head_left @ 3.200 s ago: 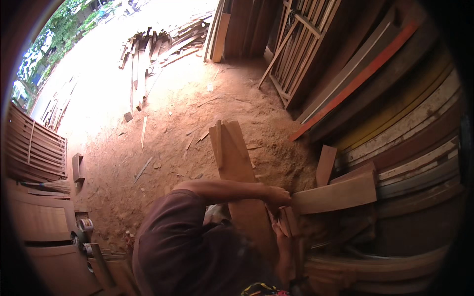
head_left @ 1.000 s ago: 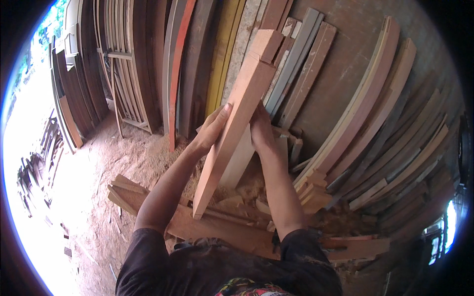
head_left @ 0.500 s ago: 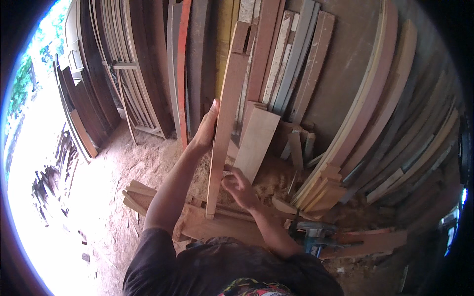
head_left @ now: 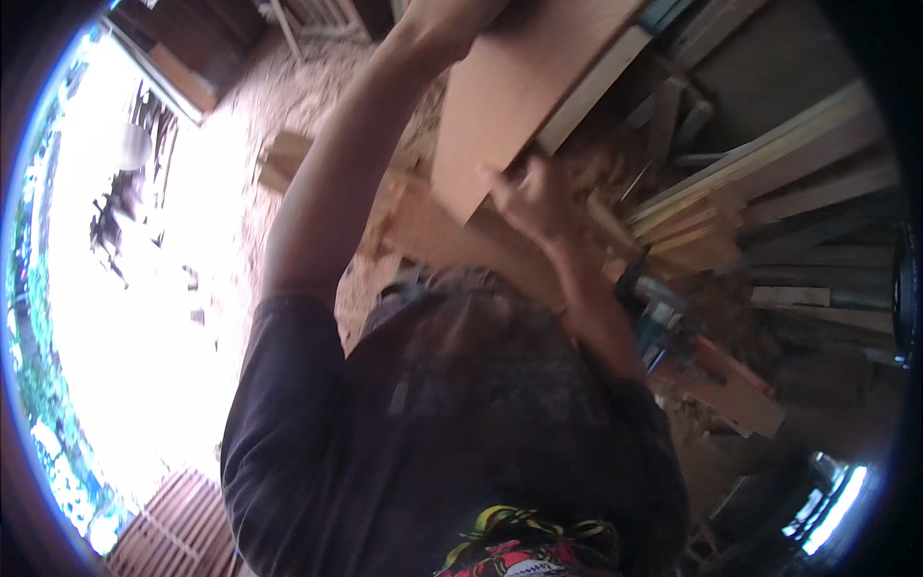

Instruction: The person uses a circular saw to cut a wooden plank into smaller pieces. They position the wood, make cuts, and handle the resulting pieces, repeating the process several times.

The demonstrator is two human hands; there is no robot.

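Note:
Tilted in front of me is a wooden board (head_left: 514,101), its broad smooth face showing and its upper end cut off by the frame. My left hand (head_left: 450,27) is on its upper left edge, near the top of the view; the fingertips are out of sight. Lower down, my right hand (head_left: 535,200) grips the right edge near the bottom end, thumb over the face and fingers curled at the edge. Slight blur softens both hands. Behind the board leans a paler plank (head_left: 596,87).
Stacked timber strips (head_left: 769,173) lean at the right. By my right forearm lies a blue tool (head_left: 659,317), near a reddish board (head_left: 726,385). Short wood pieces (head_left: 284,159) lie left of my left arm on the sawdust-covered ground (head_left: 322,87). Bundled slats (head_left: 178,529) appear at lower left.
The board has turned from its narrow edge to its broad face. My view has tipped down toward my body. My right hand has gone from loosely open beside it to gripping its edge.

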